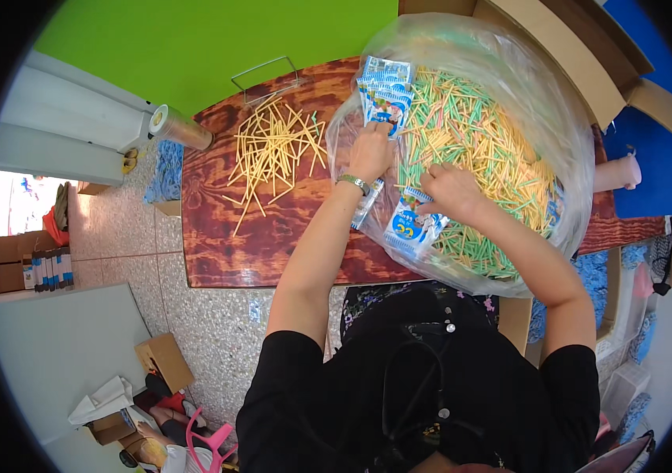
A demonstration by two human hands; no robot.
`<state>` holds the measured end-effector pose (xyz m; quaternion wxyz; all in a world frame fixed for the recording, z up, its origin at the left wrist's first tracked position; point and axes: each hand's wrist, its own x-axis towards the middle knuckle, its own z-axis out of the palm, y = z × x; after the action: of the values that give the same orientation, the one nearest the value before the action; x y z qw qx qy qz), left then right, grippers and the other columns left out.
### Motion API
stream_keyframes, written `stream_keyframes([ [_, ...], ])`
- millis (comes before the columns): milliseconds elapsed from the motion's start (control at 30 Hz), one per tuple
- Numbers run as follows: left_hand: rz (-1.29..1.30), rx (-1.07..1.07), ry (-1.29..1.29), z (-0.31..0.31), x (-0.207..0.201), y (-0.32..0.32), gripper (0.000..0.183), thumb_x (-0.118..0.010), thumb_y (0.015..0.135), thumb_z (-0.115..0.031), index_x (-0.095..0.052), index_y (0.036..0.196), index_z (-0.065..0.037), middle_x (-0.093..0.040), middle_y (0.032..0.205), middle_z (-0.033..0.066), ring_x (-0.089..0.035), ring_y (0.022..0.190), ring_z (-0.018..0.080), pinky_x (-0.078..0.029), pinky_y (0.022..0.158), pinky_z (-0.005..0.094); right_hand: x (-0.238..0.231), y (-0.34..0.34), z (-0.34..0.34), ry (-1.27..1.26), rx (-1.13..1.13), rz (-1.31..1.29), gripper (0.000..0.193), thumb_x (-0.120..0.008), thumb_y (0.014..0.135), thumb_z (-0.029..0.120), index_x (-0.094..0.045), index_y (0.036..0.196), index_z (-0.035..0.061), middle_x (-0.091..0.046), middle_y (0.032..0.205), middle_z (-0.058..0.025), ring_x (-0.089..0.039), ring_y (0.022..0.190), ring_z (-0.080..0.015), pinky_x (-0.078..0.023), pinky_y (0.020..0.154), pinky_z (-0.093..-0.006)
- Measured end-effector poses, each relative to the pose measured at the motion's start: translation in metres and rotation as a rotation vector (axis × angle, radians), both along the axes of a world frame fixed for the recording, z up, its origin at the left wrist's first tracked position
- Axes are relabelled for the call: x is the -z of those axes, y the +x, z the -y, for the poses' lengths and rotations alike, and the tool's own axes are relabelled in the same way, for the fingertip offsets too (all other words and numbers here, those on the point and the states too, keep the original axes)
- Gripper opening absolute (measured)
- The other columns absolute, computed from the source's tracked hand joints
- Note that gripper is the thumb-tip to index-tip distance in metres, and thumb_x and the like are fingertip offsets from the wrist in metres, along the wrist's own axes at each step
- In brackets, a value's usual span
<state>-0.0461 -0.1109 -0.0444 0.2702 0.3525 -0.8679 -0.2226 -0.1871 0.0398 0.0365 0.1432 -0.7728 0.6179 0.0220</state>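
In a large clear plastic bag point(509, 55) lies a heap of thin sticks point(482, 142), yellow, green and some pink. My left hand point(374, 151), with a watch at the wrist, pinches the lower edge of a blue-and-white packet point(387, 98), at the front of several overlapping ones along the heap's left side. Over the heap, my right hand point(454, 193) has bent fingers, the thumb beside the top of another blue-and-white packet point(413, 221). What its fingertips hold, if anything, is hidden. Another small packet point(369, 203) lies below my left wrist.
Loose yellow sticks point(277, 150) are spread on the red-brown wooden table point(229, 244) to the left. A cylindrical container point(182, 128) stands at its far left corner. An open cardboard box point(564, 51) is behind the bag. At lower left, another person's arm point(154, 432) shows near a pink chair point(210, 441).
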Motion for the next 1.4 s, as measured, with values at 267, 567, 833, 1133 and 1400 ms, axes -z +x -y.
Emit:
stream_keyframes([
  [267, -0.064, 0.090, 0.013, -0.049, -0.041, 0.037, 0.025, -0.068, 0.083, -0.020, -0.065, 0.101, -0.002, -0.064, 0.099, 0.0182, -0.062, 0.087, 0.0354, -0.050, 0.078, 0.0401, 0.022, -0.001, -0.012, -0.182, 0.058, 0.056, 0.023, -0.070, 0.078, 0.026, -0.063, 0.087, 0.0062, -0.062, 0.091, -0.0104, -0.062, 0.090, -0.0287, -0.053, 0.071, -0.0402],
  [567, -0.141, 0.240, 0.641, -0.114, -0.045, 0.045, 0.022, -0.063, 0.091, -0.020, -0.060, 0.084, 0.000, -0.056, 0.068, 0.0065, -0.051, 0.059, 0.0115, -0.041, 0.054, 0.0284, -0.013, -0.011, -0.033, -0.410, 0.224, 0.496, 0.014, -0.064, 0.085, 0.015, -0.059, 0.095, 0.0067, -0.063, 0.085, -0.0099, -0.064, 0.077, -0.0268, -0.052, 0.068, -0.0373],
  [833, -0.332, 0.249, 1.005, -0.121, -0.046, 0.037, 0.015, -0.065, 0.089, -0.005, -0.066, 0.101, 0.002, -0.069, 0.086, 0.0018, -0.061, 0.077, 0.0058, -0.049, 0.069, 0.0220, -0.042, -0.012, -0.054, -0.153, 0.375, 0.916, 0.019, -0.068, 0.083, 0.020, -0.062, 0.090, 0.0042, -0.066, 0.084, -0.0152, -0.066, 0.076, -0.0311, -0.051, 0.064, -0.0365],
  [1133, -0.417, 0.235, 0.834, -0.138, -0.053, 0.003, 0.027, -0.078, 0.078, -0.008, -0.052, 0.071, -0.006, -0.054, 0.061, -0.0034, -0.047, 0.054, 0.0013, -0.038, 0.047, 0.0200, -0.032, -0.059, -0.089, -0.272, 0.466, 1.070, 0.022, -0.062, 0.087, 0.011, -0.064, 0.108, 0.0049, -0.068, 0.091, -0.0138, -0.068, 0.080, -0.0233, -0.051, 0.068, -0.0319],
  [1400, -0.337, 0.262, 0.802, -0.140, -0.043, -0.002, 0.035, -0.077, 0.078, -0.016, -0.045, 0.068, -0.008, -0.045, 0.061, -0.0052, -0.037, 0.057, 0.0032, -0.031, 0.049, 0.0214, 0.043, -0.270, -0.101, -0.452, 0.613, 0.066, 0.028, -0.053, 0.082, 0.002, -0.065, 0.108, 0.0065, -0.066, 0.099, -0.0202, -0.062, 0.089, -0.0371, -0.050, 0.077, -0.0387],
])
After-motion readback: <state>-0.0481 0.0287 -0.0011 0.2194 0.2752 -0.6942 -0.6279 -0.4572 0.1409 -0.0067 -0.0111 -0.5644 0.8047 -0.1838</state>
